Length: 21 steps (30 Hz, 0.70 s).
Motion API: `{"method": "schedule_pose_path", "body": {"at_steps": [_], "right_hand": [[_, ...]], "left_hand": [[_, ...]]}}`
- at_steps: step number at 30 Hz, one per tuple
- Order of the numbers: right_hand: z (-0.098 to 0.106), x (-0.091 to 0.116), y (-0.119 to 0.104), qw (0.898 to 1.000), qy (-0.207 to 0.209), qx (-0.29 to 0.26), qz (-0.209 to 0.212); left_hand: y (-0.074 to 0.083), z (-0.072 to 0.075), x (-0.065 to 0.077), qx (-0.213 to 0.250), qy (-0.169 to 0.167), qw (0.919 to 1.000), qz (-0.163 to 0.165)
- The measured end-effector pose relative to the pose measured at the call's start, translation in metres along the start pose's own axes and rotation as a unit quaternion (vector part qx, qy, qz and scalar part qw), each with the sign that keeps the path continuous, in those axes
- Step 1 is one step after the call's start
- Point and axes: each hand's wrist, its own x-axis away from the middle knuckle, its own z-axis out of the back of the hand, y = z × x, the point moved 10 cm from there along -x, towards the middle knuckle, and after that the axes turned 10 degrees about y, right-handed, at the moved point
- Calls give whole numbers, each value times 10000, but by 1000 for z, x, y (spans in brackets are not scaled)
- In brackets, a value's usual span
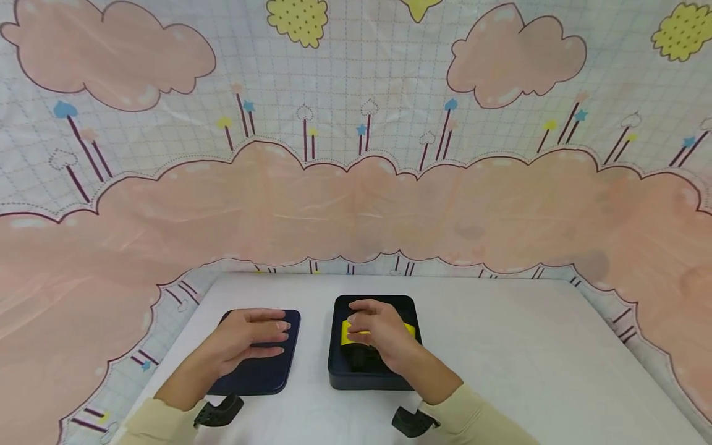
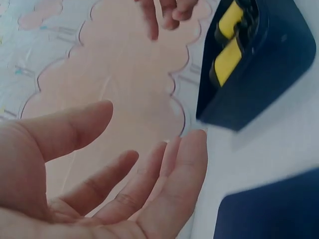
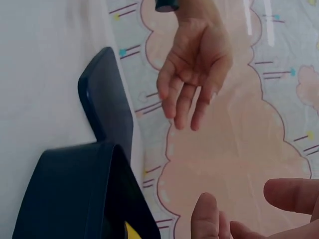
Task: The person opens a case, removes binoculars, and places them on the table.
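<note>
My left hand [image 1: 247, 340] hovers over a flat dark navy lid [image 1: 278, 374], its fingers relaxed and pointing right. In the left wrist view that hand [image 2: 114, 184] is spread, with nothing between thumb and fingers. My right hand [image 1: 384, 334] is above an open dark navy box [image 1: 367, 381], fingers loosely bent and pointing left. Inside the box lies a yellow and black object [image 1: 348, 337], partly covered by the hand in the head view. The left wrist view shows its two yellow parts [image 2: 229, 62] with black between them. In the right wrist view, the right hand [image 3: 279, 221] holds nothing.
The lid and box sit side by side on a white tabletop [image 1: 517, 352], a gap between them. Behind it hangs a cloud-patterned cloth [image 1: 356, 210], which also runs down both sides. Black bands with mounts [image 1: 219, 411] are at the wrists, by the cream sleeves [image 1: 478, 414].
</note>
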Motion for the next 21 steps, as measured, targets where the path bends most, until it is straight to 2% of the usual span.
{"method": "schedule_pose_path", "body": {"at_steps": [7,12,16,21], "right_hand": [[26,4,1,9988,120,453,165],[42,7,-2,9934,252,1040,406],[55,12,-6,9794,477,1843,669],[61,17,-6,9465,511,2918,1283]], "left_hand": [[6,-30,0,-1,-249,9997,-13],[12,-45,-1,-77,-173,9998,-64],[12,-55,-1,-244,47,9997,-33],[4,-63,-8,-531,442,9975,111]]}}
